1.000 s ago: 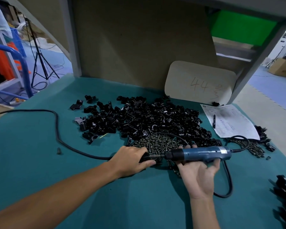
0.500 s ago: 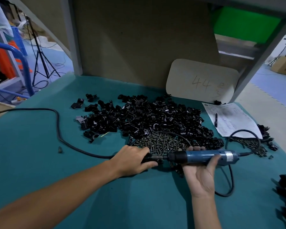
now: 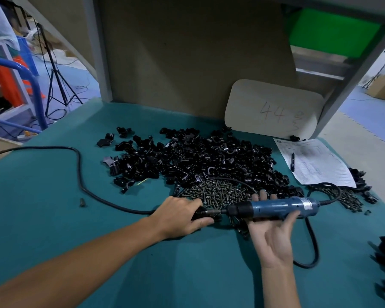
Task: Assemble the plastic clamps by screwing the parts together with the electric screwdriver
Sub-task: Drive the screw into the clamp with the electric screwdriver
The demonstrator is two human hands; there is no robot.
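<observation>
Nearest, the right hand (image 3: 273,237) lies palm up on the teal, cloth-like surface (image 3: 53,218). Its grip is clamped on the electric screwdriver (image 3: 280,207), with fingertips (image 3: 262,194) curled over the far side and the thumb across the near side. The screwdriver is a smooth blue cylinder with a black nose and a thin metal bit, lying level and pointing left. A glossy black cord (image 3: 307,264) loops on the surface nearer than the screwdriver's rear end.

At the screwdriver's tip, the left hand (image 3: 180,216) has its grip closed over a small black clamp part (image 3: 199,216). The bit meets that part, most of which is hidden under the fingers. Left of the tip, a black cable (image 3: 80,174) snakes away, with a lone screw (image 3: 82,202) beside it.

Just beyond the screwdriver lies a heap of dull metal screws (image 3: 220,193). Farther beyond is a wide pile of shiny black plastic clamp pieces (image 3: 198,158), angular with curved saddles. Beyond the screwdriver's rear end are a printed paper sheet (image 3: 316,165) with a pen (image 3: 293,162) on it. Farthest stands a pale, round-cornered board (image 3: 273,107) marked "44".
</observation>
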